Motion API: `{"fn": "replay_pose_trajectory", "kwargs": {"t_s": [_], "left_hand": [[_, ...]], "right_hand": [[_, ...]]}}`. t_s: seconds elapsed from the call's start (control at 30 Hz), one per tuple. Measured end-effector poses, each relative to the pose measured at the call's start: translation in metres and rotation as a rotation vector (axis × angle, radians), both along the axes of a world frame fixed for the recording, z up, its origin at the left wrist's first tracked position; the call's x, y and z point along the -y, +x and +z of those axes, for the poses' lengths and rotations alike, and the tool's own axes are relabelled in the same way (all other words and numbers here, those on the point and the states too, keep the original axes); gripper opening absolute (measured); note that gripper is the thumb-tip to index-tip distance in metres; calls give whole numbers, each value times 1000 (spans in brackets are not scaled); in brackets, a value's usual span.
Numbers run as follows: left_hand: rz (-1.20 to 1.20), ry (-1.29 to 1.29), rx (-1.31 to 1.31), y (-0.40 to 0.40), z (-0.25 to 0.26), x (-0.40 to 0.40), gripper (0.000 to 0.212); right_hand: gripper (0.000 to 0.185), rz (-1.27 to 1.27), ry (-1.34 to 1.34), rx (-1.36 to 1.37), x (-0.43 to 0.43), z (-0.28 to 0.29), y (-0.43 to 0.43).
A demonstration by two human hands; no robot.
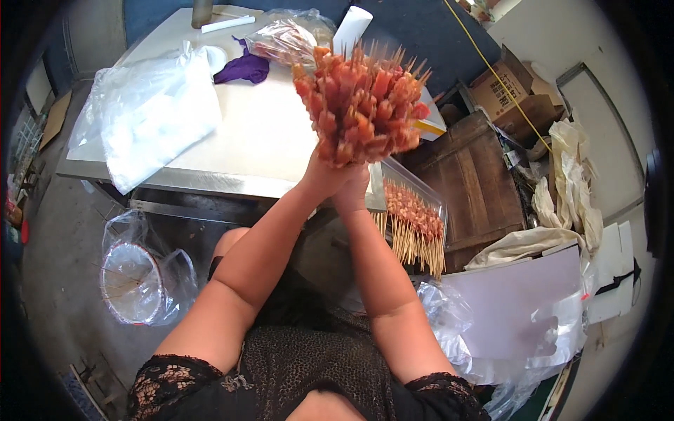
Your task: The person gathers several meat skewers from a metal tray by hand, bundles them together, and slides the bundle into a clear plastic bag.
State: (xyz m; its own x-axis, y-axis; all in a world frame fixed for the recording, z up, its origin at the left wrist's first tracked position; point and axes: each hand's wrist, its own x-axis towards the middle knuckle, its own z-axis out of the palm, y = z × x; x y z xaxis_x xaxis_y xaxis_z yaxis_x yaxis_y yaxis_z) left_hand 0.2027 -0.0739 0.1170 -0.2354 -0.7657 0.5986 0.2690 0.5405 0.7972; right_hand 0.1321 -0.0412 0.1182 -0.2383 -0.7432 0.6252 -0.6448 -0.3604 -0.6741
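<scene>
A thick bundle of raw meat skewers (363,105) is held up above the right end of the table, its pointed stick tips showing past the meat at the far side. My left hand (327,174) and my right hand (354,188) are clasped together around the lower end of the bundle. The stick ends inside my grip are hidden by the fingers and the meat. Below and to the right, a clear plastic tray (445,223) holds many more meat skewers (413,216), laid side by side with their bare sticks towards me.
On the metal-edged table (253,142) lie clear plastic bags (163,113), a purple cloth (245,67) and a bag with contents (287,39). A plastic-lined bin (131,284) stands on the floor at left. Wooden boards (468,184) and a cardboard box (511,94) are at right.
</scene>
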Motion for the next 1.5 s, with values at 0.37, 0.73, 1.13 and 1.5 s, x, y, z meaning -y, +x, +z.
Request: {"fn": "replay_pose_trajectory", "kwargs": {"t_s": [0.37, 0.73, 1.13, 1.5], "left_hand": [[-331, 285, -1, 32, 58, 2, 57], [-30, 176, 141, 14, 43, 7, 51], [-136, 203, -26, -11, 27, 8, 48], [-136, 42, -173, -8, 30, 7, 47]], "right_hand": [[35, 386, 192, 530, -4, 26, -3], [32, 24, 266, 8, -1, 23, -2], [34, -20, 161, 78, 10, 8, -15], [34, 49, 178, 162, 18, 12, -13]]}}
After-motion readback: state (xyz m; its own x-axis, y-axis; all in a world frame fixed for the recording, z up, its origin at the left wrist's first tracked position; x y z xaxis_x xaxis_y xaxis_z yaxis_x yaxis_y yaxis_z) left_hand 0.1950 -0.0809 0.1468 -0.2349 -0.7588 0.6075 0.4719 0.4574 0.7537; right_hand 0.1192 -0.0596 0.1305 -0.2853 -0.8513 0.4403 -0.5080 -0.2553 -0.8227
